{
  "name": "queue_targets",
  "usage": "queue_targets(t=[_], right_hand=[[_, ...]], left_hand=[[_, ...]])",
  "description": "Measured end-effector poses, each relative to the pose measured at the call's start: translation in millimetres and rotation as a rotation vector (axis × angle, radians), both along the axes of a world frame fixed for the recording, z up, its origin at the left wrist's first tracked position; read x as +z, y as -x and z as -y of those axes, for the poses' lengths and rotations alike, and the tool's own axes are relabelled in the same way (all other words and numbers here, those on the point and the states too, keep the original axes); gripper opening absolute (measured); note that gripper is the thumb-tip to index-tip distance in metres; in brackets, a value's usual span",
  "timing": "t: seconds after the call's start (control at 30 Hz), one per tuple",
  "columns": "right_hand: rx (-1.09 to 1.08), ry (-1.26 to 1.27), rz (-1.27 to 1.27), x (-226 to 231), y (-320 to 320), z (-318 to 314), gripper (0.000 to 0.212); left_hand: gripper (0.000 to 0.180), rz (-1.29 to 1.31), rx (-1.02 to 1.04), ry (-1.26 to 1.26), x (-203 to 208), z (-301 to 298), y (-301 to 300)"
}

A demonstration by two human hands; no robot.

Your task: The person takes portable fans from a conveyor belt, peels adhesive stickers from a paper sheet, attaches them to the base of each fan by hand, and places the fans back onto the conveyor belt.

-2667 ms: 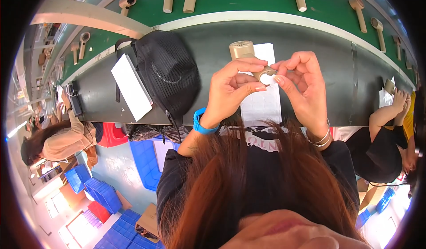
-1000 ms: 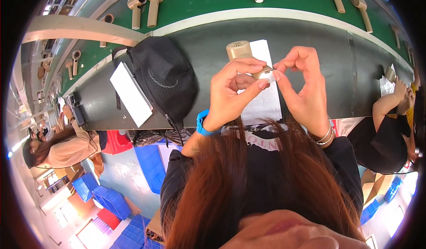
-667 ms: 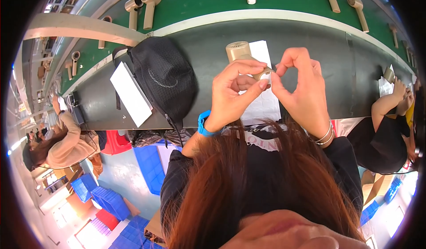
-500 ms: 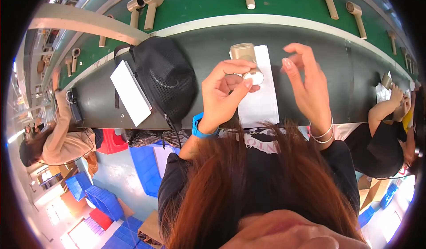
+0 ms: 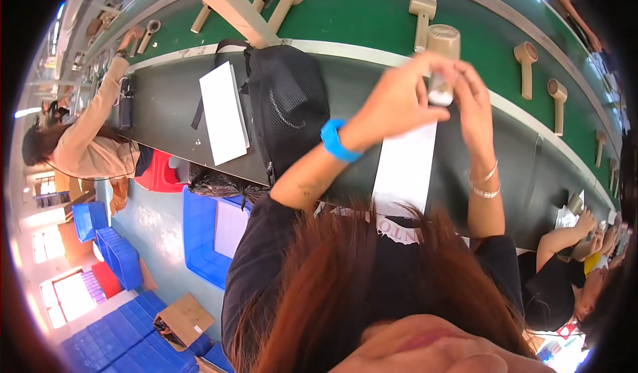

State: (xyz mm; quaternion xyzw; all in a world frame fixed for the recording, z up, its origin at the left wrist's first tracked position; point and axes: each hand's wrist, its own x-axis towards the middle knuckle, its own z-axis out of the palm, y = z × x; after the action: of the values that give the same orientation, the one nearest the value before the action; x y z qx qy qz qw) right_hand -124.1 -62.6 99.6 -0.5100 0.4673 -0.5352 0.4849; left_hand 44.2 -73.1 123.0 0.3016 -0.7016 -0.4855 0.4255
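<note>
Fan [image 5: 444, 41] is up in the hands, its head overlapping the green belt [image 5: 362, 22] in view, its white handle end toward the wearer. At far left, a co-worker [image 5: 83, 148] stretches an arm to the belt. On the dark counter [image 5: 166, 97], a white pad [image 5: 224, 115] lies just beside a black bag [image 5: 292, 97]. Then comes the left hand [image 5: 400, 99], blue band [image 5: 339, 142] at its wrist, grasping the fan's handle. A white sheet [image 5: 407, 167] lies on the counter nearer the wearer. Bent fingers of the right hand [image 5: 474, 104] come close against the handle; I cannot tell whether they grip. Farther right, beige fans [image 5: 526, 71] lie on the belt, and another person [image 5: 548, 283] in black is at the counter.
</note>
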Motion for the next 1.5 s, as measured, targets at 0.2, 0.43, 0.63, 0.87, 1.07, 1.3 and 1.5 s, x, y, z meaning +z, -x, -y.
queue_targets(t=[0.2, 0.43, 0.63, 0.87, 1.07, 1.3, 1.5], right_hand=[[-0.4, 0.267, -1.226, -33, 71, 106, 0.027], [-0.376, 0.166, -1.207, -63, 94, 103, 0.041], [-0.312, 0.2, -1.011, -33, 66, 32, 0.041], [0.529, 0.3, -1.016, -8, -1, -82, 0.054], [0.589, 0.234, -1.171, -19, 27, -96, 0.049], [0.117, -0.053, -0.663, -37, -2, -112, 0.028], [-0.139, 0.061, -0.879, -62, -29, -117, 0.012]], left_hand=[[0.033, 0.66, 1.031, 0.561, -87, 232, -90], [0.04, 0.747, 1.083, -0.242, -112, 260, -147], [0.032, 1.01, 0.979, 0.324, -96, 259, -104], [0.044, 0.659, 0.889, 0.638, 33, 158, -63], [0.04, -0.028, 0.435, 0.395, 66, 72, -24], [0.042, 0.19, 0.158, 0.258, 26, -9, -17], [0.045, 0.223, 0.106, 0.22, -17, -24, -13]])
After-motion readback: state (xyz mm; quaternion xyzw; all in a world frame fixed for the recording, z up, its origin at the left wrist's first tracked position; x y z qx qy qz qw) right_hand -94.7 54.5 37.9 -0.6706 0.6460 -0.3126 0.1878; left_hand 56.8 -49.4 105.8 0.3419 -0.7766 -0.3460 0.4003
